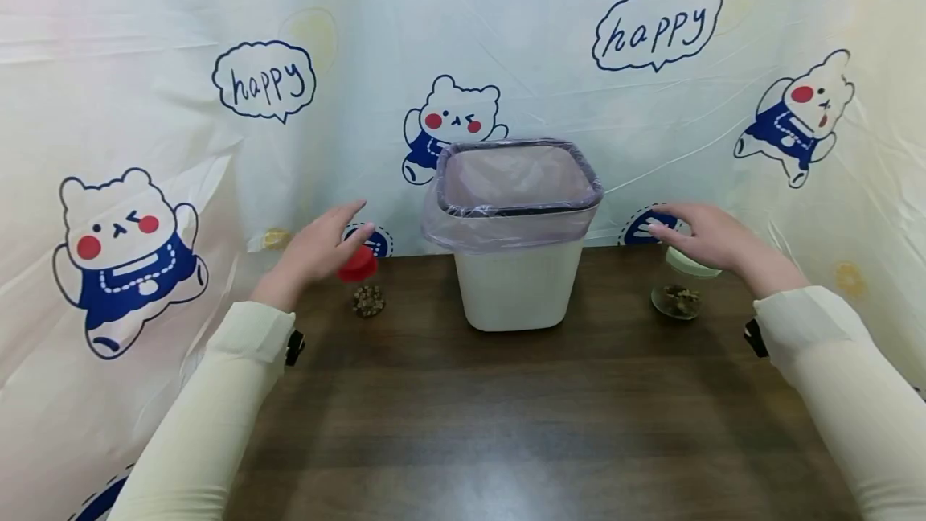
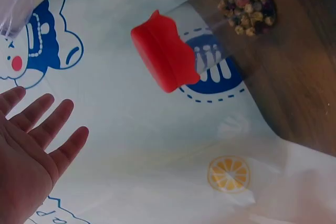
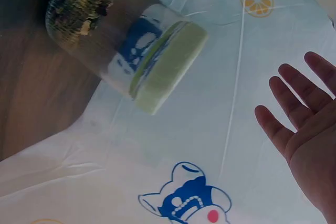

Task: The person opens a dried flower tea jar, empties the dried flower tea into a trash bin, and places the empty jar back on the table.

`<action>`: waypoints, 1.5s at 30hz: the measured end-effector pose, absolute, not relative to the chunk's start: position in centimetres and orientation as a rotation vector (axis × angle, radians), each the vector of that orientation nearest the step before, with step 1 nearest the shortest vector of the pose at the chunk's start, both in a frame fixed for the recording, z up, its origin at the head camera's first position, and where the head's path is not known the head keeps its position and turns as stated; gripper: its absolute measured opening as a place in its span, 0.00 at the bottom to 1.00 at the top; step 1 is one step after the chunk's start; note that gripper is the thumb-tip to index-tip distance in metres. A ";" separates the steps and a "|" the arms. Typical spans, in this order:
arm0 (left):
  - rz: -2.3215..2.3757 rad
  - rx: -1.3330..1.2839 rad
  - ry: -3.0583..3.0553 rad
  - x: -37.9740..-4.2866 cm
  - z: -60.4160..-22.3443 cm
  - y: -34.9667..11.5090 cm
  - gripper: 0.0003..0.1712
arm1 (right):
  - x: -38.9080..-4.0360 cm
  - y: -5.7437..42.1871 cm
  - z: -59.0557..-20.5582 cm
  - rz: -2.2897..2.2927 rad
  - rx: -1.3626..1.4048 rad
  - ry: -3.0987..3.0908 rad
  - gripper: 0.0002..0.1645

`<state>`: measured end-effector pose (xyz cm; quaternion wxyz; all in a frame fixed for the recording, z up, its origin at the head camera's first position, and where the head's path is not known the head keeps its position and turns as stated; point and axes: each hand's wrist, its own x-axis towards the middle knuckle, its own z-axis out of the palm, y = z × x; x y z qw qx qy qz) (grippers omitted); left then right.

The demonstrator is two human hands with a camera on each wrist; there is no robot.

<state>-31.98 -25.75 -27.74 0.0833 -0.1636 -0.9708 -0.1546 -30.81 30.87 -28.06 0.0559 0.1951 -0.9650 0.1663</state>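
My left hand [image 1: 318, 246] hovers by a clear jar with a red lid [image 1: 358, 264], fingers extended and holding nothing. Dried flower buds [image 2: 249, 7] lie at that jar's bottom, as the left wrist view shows. On the other side, my right hand [image 1: 705, 238] hovers near a glass jar with a pale green lid [image 1: 690, 264], its fingers also stretched out with nothing in them. Some dark, leafy dried material [image 3: 84, 9] fills the base of this second jar. Both jars stand upright on the table, and in the wrist views each hand is apart from its jar.
Between the jars, towards the back, stands a white bin [image 1: 521, 288] with a translucent purple bag [image 1: 514, 231] folded over its rim. A brown wooden table [image 1: 521, 416] carries everything. Behind and to the sides hangs a printed cloth [image 1: 521, 22] with cartoon bears.
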 end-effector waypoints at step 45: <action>-1.153 -0.898 -2.604 -26.7 -37.0 -18.4 0.35 | -31.6 34.8 -36.1 0.730 0.322 -2.898 0.49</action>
